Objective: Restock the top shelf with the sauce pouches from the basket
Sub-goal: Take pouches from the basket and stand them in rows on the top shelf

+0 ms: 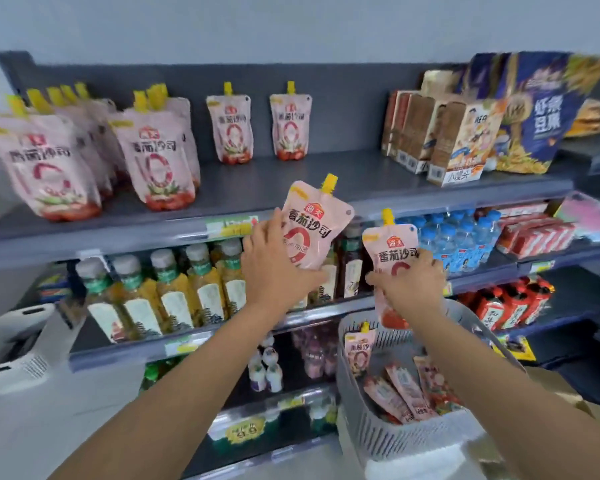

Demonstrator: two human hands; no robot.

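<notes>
The person's left hand [274,268] grips a pink plastic sauce pouch with a yellow spout cap [314,223], the fingers curled over its lower left side. This pouch tilts to the right and is held in front of the front edge of the dark grey metal top shelf [291,183], with its cap just above that edge.

The right hand [409,284] is closed round the middle of a second pink sauce pouch [390,249]. That pouch stands roughly upright, lower than the first and just to its right, in front of the second shelf. Its red bottom end hangs below the hand, over the rim of the pale grey perforated plastic basket [395,441] at the lower right.

More pink pouches in the basket [404,389] lie slanted on its floor, and one stands against its left wall.

On the top shelf, two single pink pouches [229,129] stand upright at the back near the middle, apart from each other. Two rows of the same pouches [153,154] fill the left end, blurred. The stretch of shelf between the single pouches and the brown-and-white cartons [454,143] at the right is bare. Blue snack bags [541,112] lean behind the cartons.

Below, yellow drink bottles with pale caps [174,289] line the second shelf, with blue-capped water bottles [458,240] to their right.
</notes>
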